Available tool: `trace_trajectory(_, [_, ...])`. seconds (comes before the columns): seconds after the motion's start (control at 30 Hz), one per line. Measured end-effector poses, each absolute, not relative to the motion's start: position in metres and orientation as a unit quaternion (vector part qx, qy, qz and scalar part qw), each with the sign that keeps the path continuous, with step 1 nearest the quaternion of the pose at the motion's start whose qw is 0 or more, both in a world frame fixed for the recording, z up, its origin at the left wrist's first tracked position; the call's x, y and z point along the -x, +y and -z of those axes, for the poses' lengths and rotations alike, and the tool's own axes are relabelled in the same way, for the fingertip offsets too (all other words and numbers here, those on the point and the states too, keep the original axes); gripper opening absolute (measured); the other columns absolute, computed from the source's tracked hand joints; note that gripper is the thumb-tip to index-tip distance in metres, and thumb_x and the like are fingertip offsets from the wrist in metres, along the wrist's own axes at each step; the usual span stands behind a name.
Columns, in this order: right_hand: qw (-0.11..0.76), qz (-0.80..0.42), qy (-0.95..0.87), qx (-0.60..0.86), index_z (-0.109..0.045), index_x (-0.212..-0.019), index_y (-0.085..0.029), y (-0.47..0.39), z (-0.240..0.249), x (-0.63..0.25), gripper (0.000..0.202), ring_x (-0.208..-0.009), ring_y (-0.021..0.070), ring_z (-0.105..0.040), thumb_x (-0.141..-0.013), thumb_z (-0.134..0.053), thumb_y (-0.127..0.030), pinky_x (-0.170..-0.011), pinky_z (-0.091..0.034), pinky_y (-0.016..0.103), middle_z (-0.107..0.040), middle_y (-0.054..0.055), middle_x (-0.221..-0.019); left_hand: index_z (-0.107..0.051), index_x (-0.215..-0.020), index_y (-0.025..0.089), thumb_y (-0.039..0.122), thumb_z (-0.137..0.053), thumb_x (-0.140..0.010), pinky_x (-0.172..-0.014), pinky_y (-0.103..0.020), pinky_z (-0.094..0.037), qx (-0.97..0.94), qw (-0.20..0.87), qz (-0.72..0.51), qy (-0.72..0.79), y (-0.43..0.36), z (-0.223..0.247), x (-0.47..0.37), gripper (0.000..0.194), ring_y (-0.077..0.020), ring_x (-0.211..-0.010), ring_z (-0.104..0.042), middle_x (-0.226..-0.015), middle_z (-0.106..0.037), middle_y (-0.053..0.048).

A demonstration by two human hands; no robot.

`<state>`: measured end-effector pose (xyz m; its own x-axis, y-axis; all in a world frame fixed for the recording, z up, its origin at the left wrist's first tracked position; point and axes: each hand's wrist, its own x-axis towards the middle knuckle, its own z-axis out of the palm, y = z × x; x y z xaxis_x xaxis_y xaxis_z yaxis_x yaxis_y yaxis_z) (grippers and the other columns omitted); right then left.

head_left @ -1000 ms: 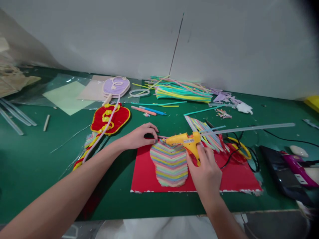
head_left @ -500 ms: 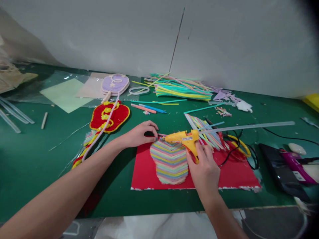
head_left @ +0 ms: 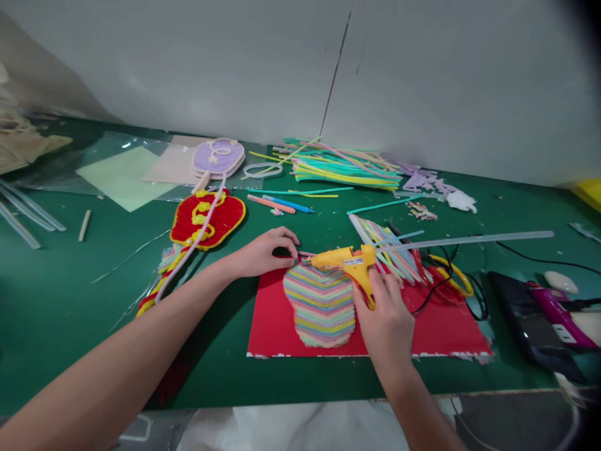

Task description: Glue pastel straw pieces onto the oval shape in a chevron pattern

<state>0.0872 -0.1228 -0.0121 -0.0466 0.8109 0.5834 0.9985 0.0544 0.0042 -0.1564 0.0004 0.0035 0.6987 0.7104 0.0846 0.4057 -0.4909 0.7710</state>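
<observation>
A yellow glue gun (head_left: 359,266) with a long clear glue stick (head_left: 469,240) out of its back is gripped in my right hand (head_left: 387,313). Its nozzle points left, over the top edge of a striped pastel piece (head_left: 322,307). That piece lies on a red sheet (head_left: 451,332). At its upper left corner, my left hand (head_left: 270,252) pinches the end of a thin pink strip (head_left: 306,254), which runs toward the nozzle. The fingertips nearly meet there, and the nozzle tip is hard to make out.
Behind lies a bundle of coloured strips (head_left: 347,174), with pens (head_left: 282,204) in front. To the left are a red and yellow piece (head_left: 206,219) and a purple round piece (head_left: 218,158). Cut strips (head_left: 385,247), cables and a black case (head_left: 528,326) are on the right.
</observation>
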Motion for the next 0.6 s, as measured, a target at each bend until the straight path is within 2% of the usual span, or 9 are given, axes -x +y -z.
trace_trajectory(0.33, [0.225, 0.203, -0.696, 0.651, -0.057, -0.119, -0.014, -0.1233, 0.0126, -0.0881, 0.032, -0.089, 0.0218, -0.064, -0.091, -0.048, -0.027, -0.062, -0.052, 0.026, -0.063, 0.013, -0.101, -0.066, -0.080, 0.020, 0.032, -0.058, -0.083, -0.099, -0.037, -0.040, -0.840, 0.380, -0.200, 0.331, 0.0008, -0.0041, 0.1562, 0.014, -0.0199, -0.108, -0.052, -0.110, -0.053, -0.006])
trace_trajectory(0.6, [0.224, 0.204, -0.697, 0.650, -0.057, -0.116, -0.013, -0.1233, 0.0121, -0.0882, 0.030, -0.084, 0.0200, -0.063, -0.091, -0.048, -0.026, -0.058, -0.049, 0.025, -0.063, 0.012, -0.102, -0.066, -0.081, 0.020, 0.034, -0.058, -0.083, -0.099, -0.036, -0.039, -0.842, 0.379, -0.200, 0.329, 0.0010, -0.0037, 0.1562, 0.017, -0.0199, -0.108, -0.053, -0.110, -0.053, -0.007])
